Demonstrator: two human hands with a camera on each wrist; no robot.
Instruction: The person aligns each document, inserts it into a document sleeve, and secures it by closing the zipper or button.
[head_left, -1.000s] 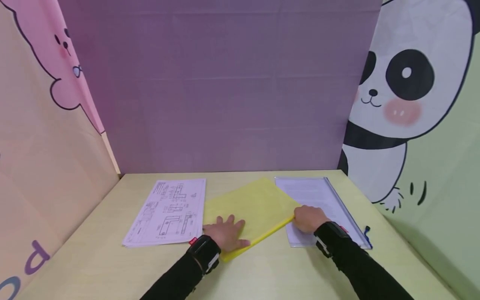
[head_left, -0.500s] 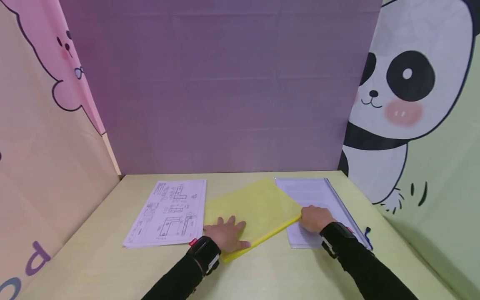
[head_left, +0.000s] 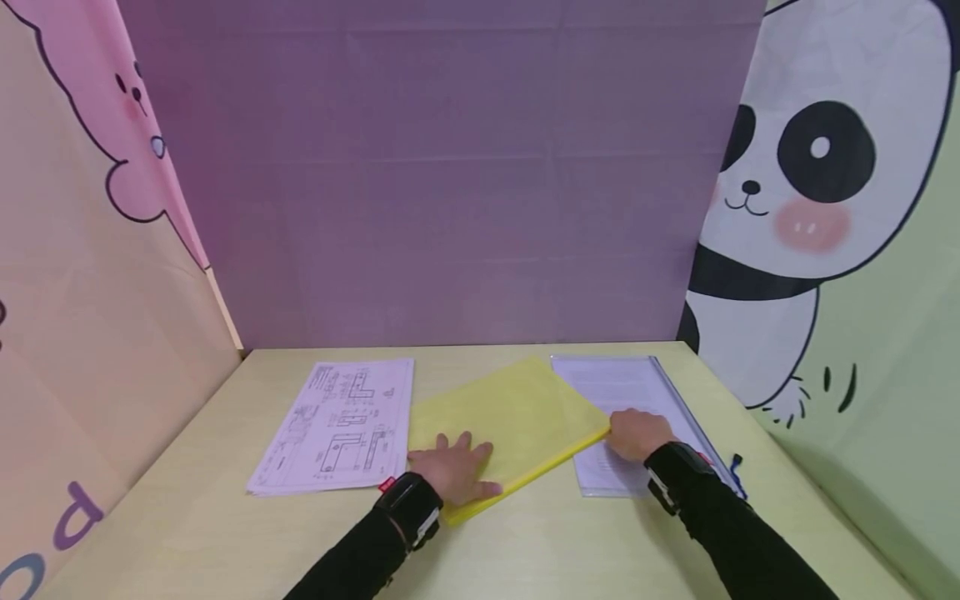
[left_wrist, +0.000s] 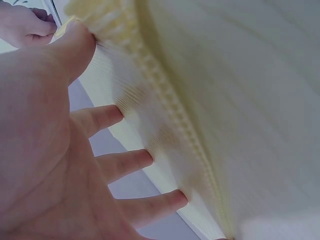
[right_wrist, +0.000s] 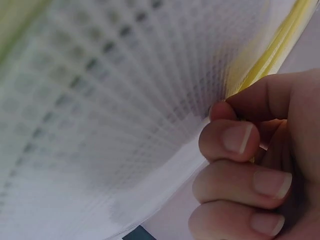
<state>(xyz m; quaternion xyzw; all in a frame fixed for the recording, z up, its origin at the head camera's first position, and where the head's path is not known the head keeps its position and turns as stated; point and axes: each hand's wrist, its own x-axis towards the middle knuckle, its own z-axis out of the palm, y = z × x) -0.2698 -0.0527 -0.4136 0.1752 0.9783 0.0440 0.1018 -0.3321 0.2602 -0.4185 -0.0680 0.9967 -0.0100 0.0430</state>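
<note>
A yellow translucent slide-bar folder [head_left: 517, 400] lies slanted in the middle of the table, its yellow bar [head_left: 540, 472] along the near edge. On its lower left part rests my left hand [head_left: 453, 471], fingers spread, thumb near the bar. The left wrist view shows these fingers [left_wrist: 130, 162] pressing the folder's ribbed surface. My right hand [head_left: 637, 435] pinches the right end of the barred edge between thumb and index finger. Its other fingers [right_wrist: 240, 180] are curled in the right wrist view. Whether it grips only the bar or also the cover, I cannot tell.
Sheets with technical drawings [head_left: 337, 425] lie left of the folder. A clear folder [head_left: 600, 479] holding a text sheet lies to the right, partly under the yellow folder and my right hand. A dark blue cord [head_left: 737, 473] is beside it. The bare tabletop [head_left: 525, 550] shows in front.
My right hand has moved a little to the right along the yellow folder's barred edge, towards its end. The left hand has stayed in place, and the folder looks nearly unmoved.
</note>
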